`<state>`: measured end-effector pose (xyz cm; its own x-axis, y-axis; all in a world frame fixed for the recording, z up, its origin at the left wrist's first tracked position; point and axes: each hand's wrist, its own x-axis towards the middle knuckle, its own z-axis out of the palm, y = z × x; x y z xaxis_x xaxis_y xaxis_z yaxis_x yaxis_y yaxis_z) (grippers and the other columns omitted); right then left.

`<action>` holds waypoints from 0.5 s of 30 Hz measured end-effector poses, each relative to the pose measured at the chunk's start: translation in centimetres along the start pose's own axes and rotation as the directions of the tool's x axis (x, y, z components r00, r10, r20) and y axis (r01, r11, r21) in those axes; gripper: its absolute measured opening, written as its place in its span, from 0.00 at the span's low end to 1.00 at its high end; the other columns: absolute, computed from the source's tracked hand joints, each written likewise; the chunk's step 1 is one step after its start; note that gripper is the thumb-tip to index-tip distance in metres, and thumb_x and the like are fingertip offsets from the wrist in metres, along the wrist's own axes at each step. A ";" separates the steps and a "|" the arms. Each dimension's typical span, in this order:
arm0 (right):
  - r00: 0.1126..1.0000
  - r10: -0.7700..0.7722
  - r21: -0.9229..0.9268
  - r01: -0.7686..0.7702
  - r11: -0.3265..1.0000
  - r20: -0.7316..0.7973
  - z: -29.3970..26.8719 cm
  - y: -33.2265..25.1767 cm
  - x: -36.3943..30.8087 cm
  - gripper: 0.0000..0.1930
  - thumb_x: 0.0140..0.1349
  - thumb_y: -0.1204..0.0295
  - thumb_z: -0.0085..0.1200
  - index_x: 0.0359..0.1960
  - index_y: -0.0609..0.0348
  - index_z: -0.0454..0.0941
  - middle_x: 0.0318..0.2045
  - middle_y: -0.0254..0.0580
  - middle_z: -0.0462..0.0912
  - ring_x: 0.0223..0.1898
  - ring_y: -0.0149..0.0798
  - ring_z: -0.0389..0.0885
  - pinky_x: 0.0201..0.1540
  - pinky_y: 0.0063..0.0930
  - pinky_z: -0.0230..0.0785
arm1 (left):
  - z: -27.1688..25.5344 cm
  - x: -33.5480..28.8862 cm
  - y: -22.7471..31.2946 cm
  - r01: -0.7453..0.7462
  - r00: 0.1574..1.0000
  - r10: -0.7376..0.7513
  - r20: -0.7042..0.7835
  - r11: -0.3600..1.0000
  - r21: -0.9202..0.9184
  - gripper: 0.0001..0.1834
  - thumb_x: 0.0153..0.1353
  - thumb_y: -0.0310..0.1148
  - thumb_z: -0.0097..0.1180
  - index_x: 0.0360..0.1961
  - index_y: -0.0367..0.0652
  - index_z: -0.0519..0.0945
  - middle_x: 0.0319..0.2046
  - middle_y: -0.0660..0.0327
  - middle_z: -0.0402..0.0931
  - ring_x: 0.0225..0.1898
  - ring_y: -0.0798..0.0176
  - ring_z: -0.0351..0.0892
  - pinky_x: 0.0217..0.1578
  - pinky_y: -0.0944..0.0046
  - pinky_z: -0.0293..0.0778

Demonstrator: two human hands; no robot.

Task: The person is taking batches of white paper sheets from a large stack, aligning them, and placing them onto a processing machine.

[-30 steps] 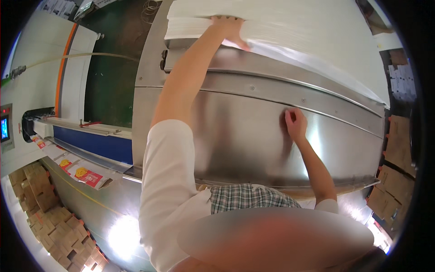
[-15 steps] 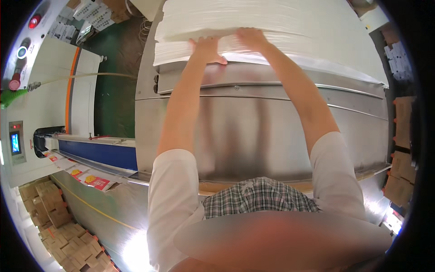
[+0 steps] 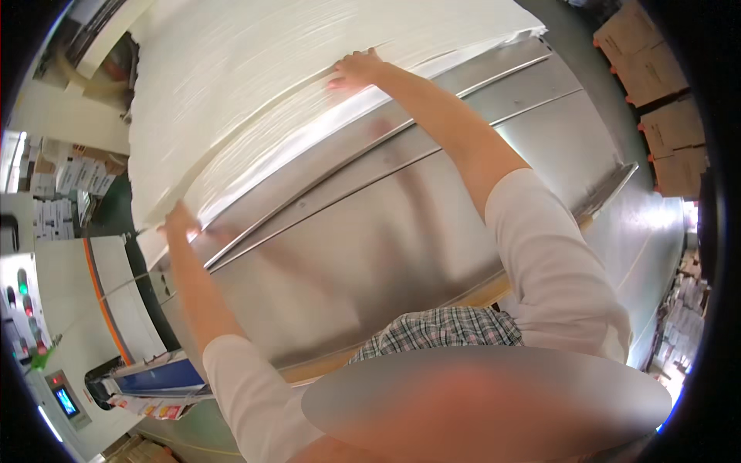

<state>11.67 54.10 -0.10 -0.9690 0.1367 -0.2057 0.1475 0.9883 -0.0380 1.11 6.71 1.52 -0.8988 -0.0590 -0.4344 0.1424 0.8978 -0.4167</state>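
Observation:
A broad white sheet (image 3: 231, 85), thin and wrinkled, covers the top of a metal machine (image 3: 370, 239). One long fold in it runs slantwise between my two hands. At the sheet's near left corner, my left hand (image 3: 181, 222) has its fingers closed on the edge; they are slightly blurred. Farther off and to the right, my right hand (image 3: 359, 69) is bent over the fold, its fingers closed on the white material. Both arms reach out over the bare steel front, which mirrors them dimly.
Metal rails (image 3: 386, 139) cross the steel front. On the left stands a pale machine with a small lit screen (image 3: 66, 401) and a blue conveyor side (image 3: 158, 376) carrying printed sheets. Brown cartons (image 3: 637, 50) are stacked at the right, beside the floor.
My hands have spread apart: the left toward the sheet's near left corner, the right staying on the fold. The whole view has turned, so the machine now slants up to the right.

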 end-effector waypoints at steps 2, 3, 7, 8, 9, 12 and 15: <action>0.999 0.036 -0.003 -0.036 0.999 0.038 0.1 5.2 0.0 0.36 0.51 0.36 0.39 0.55 0.47 0.65 0.54 0.41 0.68 0.57 0.47 0.62 0.56 0.60 0.48 | -0.2 0.4 0.9 0.042 0.999 -0.042 0.024 0.999 0.000 0.55 0.29 0.32 0.69 0.61 0.46 0.51 0.57 0.56 0.62 0.61 0.48 0.54 0.53 0.29 0.49; 0.995 0.009 0.004 -0.009 1.000 0.095 -0.1 7.4 -0.1 0.38 0.48 0.36 0.43 0.56 0.46 0.64 0.54 0.41 0.67 0.58 0.47 0.62 0.56 0.61 0.47 | -0.1 0.6 0.8 0.069 0.996 -0.069 0.063 0.998 0.005 0.55 0.28 0.31 0.69 0.61 0.46 0.51 0.57 0.57 0.62 0.61 0.48 0.53 0.53 0.30 0.50; 0.965 -0.113 0.110 0.090 0.990 0.234 -1.0 17.4 -0.9 0.46 0.35 0.43 0.61 0.58 0.45 0.61 0.55 0.42 0.67 0.58 0.47 0.62 0.57 0.55 0.50 | 1.7 2.3 -0.5 0.120 0.992 -0.120 0.032 0.993 0.008 0.55 0.28 0.26 0.69 0.60 0.45 0.51 0.59 0.58 0.58 0.62 0.49 0.51 0.52 0.29 0.52; 0.939 -0.143 0.177 0.090 0.980 0.314 -1.4 21.5 -1.7 0.47 0.32 0.48 0.66 0.59 0.46 0.61 0.55 0.42 0.68 0.58 0.48 0.63 0.58 0.51 0.52 | 2.1 1.7 0.1 0.106 0.993 -0.106 0.061 0.994 0.008 0.55 0.28 0.26 0.69 0.60 0.45 0.51 0.59 0.58 0.58 0.62 0.49 0.51 0.52 0.29 0.52; 0.921 -0.161 0.154 0.112 0.982 0.354 -2.1 24.4 -1.9 0.48 0.29 0.53 0.68 0.59 0.46 0.60 0.54 0.42 0.69 0.57 0.48 0.63 0.58 0.46 0.54 | 1.7 1.6 -0.2 0.108 0.993 -0.107 0.039 0.994 -0.014 0.56 0.26 0.26 0.69 0.60 0.45 0.50 0.59 0.57 0.57 0.62 0.47 0.50 0.54 0.32 0.53; 0.881 -0.083 -0.101 0.146 0.984 0.466 -3.4 31.9 -2.4 0.45 0.31 0.64 0.69 0.57 0.47 0.61 0.52 0.46 0.69 0.55 0.50 0.65 0.55 0.41 0.59 | 3.2 3.7 -3.3 0.068 0.998 -0.068 0.003 0.998 -0.016 0.56 0.24 0.26 0.69 0.59 0.45 0.51 0.58 0.54 0.58 0.61 0.46 0.51 0.56 0.40 0.55; 0.962 -0.203 -0.229 0.242 0.943 0.180 -1.9 39.8 -3.9 0.46 0.26 0.69 0.69 0.56 0.42 0.63 0.54 0.43 0.66 0.58 0.49 0.60 0.62 0.41 0.50 | 5.1 5.8 -5.6 -0.047 0.996 0.045 -0.079 0.999 -0.018 0.56 0.22 0.26 0.69 0.59 0.43 0.53 0.54 0.50 0.62 0.57 0.44 0.58 0.55 0.50 0.59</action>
<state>20.97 93.01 1.04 -0.9270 -0.0815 -0.3660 -0.1409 0.9803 0.1385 -2.77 -0.91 -2.71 -0.9213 0.0164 -0.3885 0.1770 0.9073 -0.3815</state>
